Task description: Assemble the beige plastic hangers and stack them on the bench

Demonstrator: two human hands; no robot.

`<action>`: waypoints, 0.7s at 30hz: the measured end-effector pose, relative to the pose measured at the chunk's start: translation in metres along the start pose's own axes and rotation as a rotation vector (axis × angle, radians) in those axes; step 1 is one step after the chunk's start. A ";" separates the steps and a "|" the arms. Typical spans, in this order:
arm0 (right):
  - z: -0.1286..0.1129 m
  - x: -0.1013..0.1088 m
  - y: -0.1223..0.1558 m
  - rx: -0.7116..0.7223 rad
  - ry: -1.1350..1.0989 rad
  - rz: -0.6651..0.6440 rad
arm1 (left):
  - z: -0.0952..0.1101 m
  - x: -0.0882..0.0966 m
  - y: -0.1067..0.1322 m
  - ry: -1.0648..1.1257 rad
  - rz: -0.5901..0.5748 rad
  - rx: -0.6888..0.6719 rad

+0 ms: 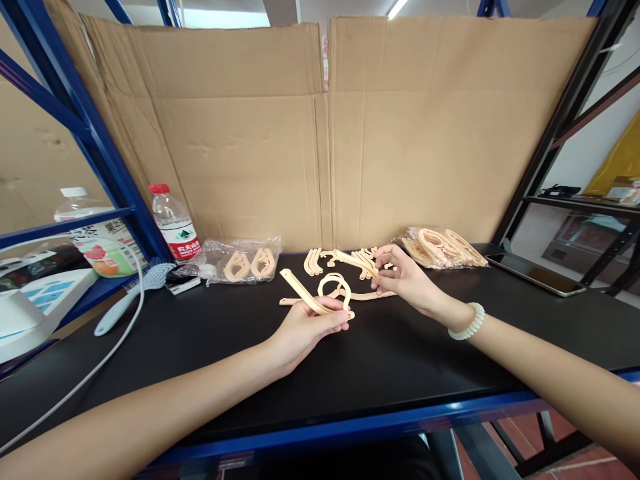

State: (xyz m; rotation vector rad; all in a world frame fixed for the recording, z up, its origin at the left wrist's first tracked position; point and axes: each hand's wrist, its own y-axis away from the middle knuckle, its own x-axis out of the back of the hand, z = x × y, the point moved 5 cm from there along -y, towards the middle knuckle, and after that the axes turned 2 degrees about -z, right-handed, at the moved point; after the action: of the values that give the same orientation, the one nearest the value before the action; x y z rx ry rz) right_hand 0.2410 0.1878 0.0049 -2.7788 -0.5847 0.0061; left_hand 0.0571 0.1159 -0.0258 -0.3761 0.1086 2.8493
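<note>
My left hand (313, 333) is closed around a long beige plastic arm (303, 292), which points up and to the left. A beige curved hook (333, 279) rises at the same fingers and seems joined to the arm's lower end. Higher up and to the right, my right hand (403, 277) pinches one end of a second beige plastic arm (353, 260), whose other end points left. Behind and below the hands, a flat beige strip (373, 295) lies on the black table (380, 373). Small curved beige pieces (313, 261) lie in rows farther back, partly hidden by the second arm.
A clear bag with beige parts (250, 263) lies at the back left, and a fuller bag (440, 247) at the back right. A tablet-like device (535, 273) lies at right. Bottles (173, 223), a hairbrush (135, 293) and a white cable (100, 363) are at left.
</note>
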 end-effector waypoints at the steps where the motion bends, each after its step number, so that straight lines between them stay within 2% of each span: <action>1: 0.003 0.000 0.000 -0.048 -0.064 -0.017 | 0.000 0.000 0.000 -0.001 0.001 0.000; 5: 0.010 -0.005 0.002 -0.226 -0.243 -0.130 | 0.000 0.000 -0.001 0.004 -0.006 -0.007; 11: 0.011 -0.017 0.010 -0.359 -0.325 -0.278 | 0.000 -0.001 0.000 -0.021 -0.028 -0.033; 16: 0.004 -0.033 0.019 -0.282 -0.402 -0.307 | 0.005 -0.002 0.002 -0.149 -0.074 -0.144; 21: 0.000 -0.040 0.022 -0.177 -0.162 -0.297 | 0.009 -0.001 0.002 -0.227 -0.076 -0.215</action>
State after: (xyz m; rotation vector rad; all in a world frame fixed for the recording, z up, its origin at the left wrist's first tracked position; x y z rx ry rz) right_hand 0.2128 0.1528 -0.0039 -2.8469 -1.0838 0.1222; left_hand 0.0550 0.1147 -0.0165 -0.0925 -0.2513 2.8108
